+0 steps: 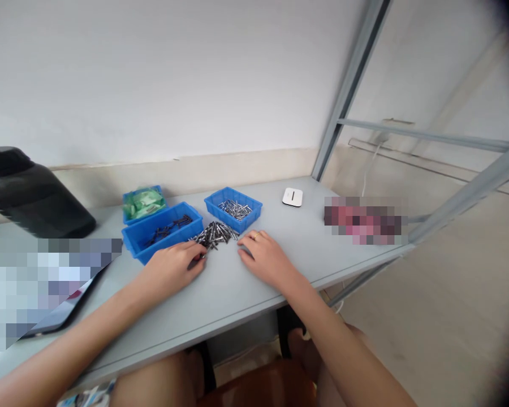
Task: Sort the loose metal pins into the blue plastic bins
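Note:
A loose pile of small metal pieces [215, 233], dark and silvery, lies on the grey table between two blue bins. At the pile's left edge is my left hand [178, 261], its fingers curled in a pinch; what they hold is too small to make out. My right hand [263, 254] rests at the pile's right side, fingers apart, with a ring on one finger and nothing visible in it. Dark pieces lie in the left blue bin [138, 233] beside my left hand. Silvery pieces fill part of the right blue bin [254, 215], just behind my right hand.
A smaller blue bin [125, 209] with a green bag [144, 202] stands at the back left. A dark bottle [46, 198] and a blurred-out tablet-like device [68, 308] are on the left. A white square device [293, 197] lies back right, near a metal frame [343, 102].

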Demonstrator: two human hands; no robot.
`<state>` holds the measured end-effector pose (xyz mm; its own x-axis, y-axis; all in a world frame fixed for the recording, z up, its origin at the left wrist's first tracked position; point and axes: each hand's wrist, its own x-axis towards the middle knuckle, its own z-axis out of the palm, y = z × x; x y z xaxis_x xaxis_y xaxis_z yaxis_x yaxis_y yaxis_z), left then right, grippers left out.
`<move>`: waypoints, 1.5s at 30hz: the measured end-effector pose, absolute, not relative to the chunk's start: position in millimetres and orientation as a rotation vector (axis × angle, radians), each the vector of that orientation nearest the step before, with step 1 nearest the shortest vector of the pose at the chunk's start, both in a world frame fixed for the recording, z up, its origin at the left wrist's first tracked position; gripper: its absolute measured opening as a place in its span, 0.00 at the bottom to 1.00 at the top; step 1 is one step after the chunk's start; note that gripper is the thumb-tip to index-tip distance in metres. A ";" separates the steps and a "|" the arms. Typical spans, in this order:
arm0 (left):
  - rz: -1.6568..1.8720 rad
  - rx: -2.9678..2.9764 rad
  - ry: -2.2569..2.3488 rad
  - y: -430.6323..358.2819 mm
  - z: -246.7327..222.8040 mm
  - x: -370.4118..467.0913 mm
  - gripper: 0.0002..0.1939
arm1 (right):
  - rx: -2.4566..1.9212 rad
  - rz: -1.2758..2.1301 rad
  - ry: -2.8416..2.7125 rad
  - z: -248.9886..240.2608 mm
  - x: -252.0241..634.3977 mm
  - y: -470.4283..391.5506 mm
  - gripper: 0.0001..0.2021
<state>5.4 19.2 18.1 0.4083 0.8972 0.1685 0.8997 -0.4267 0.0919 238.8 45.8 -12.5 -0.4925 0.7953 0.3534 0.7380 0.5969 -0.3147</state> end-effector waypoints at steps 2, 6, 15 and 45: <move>-0.321 -2.623 -1.681 19.5 18.0 5.9 0.13 | -1.215 0.165 -2.361 -12.8 239.0 45.9 0.11; -0.299 -2.608 -1.722 19.3 17.7 6.4 0.12 | -1.198 0.168 -2.358 -13.1 239.3 45.9 0.11; -0.225 -2.533 -1.730 17.9 18.2 5.9 0.13 | -1.208 0.156 -2.361 -12.1 238.4 45.2 0.12; -0.490 -3.013 -1.310 10.8 17.6 11.6 0.09 | -0.820 0.345 -2.488 -3.7 236.4 36.1 0.11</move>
<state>11.6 10.8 17.6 0.6483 0.7362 0.1943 0.6832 -0.6751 0.2783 236.4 36.1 -3.7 -0.6971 0.6115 0.3742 0.4865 0.7869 -0.3797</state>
